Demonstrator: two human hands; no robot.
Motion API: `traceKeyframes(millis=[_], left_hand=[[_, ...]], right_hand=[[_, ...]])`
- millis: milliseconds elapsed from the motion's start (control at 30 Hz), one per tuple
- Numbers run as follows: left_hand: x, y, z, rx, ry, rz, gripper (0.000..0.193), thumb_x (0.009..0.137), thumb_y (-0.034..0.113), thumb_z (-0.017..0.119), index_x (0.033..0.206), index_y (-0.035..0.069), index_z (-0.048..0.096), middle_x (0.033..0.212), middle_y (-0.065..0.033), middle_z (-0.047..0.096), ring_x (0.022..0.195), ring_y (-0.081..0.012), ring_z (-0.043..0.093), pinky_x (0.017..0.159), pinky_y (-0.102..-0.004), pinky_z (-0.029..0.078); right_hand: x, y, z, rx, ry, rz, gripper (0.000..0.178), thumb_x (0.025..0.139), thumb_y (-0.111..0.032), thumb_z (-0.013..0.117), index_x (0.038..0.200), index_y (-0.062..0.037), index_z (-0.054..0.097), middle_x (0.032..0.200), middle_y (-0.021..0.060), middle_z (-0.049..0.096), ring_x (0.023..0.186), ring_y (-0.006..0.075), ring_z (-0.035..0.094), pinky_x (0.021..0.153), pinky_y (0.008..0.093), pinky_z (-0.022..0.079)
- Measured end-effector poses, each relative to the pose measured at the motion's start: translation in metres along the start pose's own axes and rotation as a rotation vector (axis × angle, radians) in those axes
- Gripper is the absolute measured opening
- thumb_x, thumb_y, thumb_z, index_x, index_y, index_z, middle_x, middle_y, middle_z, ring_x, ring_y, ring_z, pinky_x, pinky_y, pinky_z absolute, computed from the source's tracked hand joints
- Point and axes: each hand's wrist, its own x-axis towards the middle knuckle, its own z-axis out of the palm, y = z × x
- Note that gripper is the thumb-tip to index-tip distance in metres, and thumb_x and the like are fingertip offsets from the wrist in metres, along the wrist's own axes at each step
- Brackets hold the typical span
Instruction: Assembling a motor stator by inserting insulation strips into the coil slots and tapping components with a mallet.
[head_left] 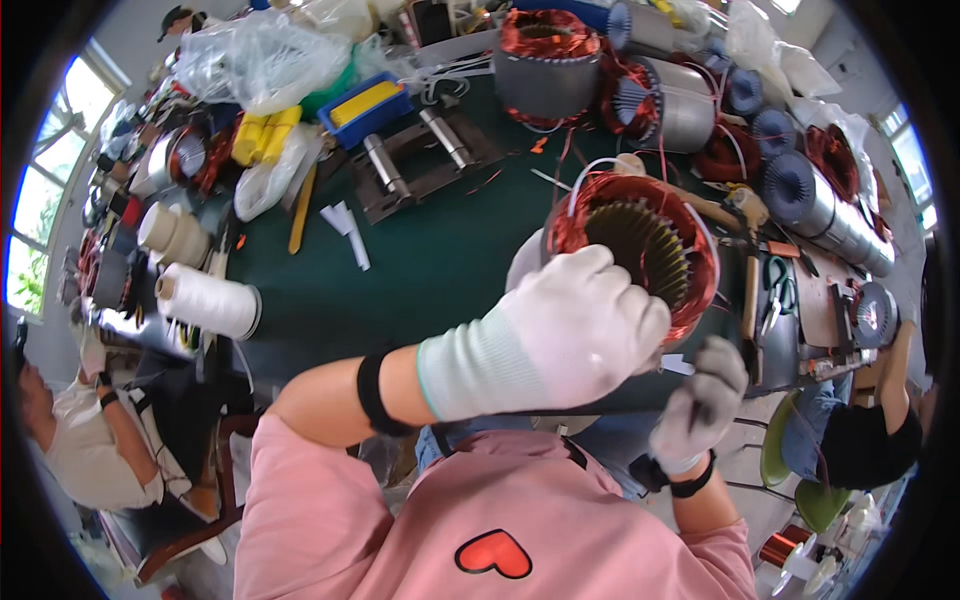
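A motor stator with red copper windings (697,232) stands on the dark green table in front of me, its toothed bore facing up. White cord is looped around its rim. My left hand (580,325), in a white knitted glove, is closed in a fist over the stator's near left side; what its fingers hold is hidden. Off the near right of the stator, close to the table's front edge, is my right hand (703,400). Its gloved fingers are curled and slightly blurred, and anything in them is too small to make out.
Right of the stator lie a wooden-handled hammer (750,300) and green-handled scissors (777,290). More stators (548,85) line the back. Leftward are a metal fixture with two rods (387,165), a blue tray (360,108) and a white thread spool (210,302). Other people sit on both sides.
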Motion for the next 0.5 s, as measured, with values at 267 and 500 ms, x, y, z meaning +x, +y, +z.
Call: traceKeyframes(millis=[267, 500], left_hand=[[0.018, -0.002, -0.019, -0.804, 0.091, -0.351, 0.036, 0.077, -0.005, 0.074, 0.112, -0.004, 0.066, 0.094, -0.0125, 0.074, 0.086, -0.0209, 0.072, 0.083, -0.0325, 0.057], [-0.005, -0.008, -0.039, -1.371, 0.404, -0.755, 0.029, 0.089, 0.004, 0.073, 0.112, 0.001, 0.056, 0.097, -0.0113, 0.071, 0.091, -0.0174, 0.068, 0.087, -0.0314, 0.054]], right_hand=[[0.052, 0.044, -0.011, 0.660, -0.212, 0.626, 0.101, 0.090, -0.038, 0.078, 0.160, 0.0087, 0.022, 0.153, 0.0188, 0.045, 0.137, 0.0232, 0.048, 0.114, 0.0353, 0.038], [0.154, 0.065, 0.012, 0.618, -0.575, 0.877, 0.061, 0.103, -0.032, 0.063, 0.148, 0.0063, 0.048, 0.140, 0.0125, 0.062, 0.128, 0.0175, 0.058, 0.109, 0.0294, 0.045]])
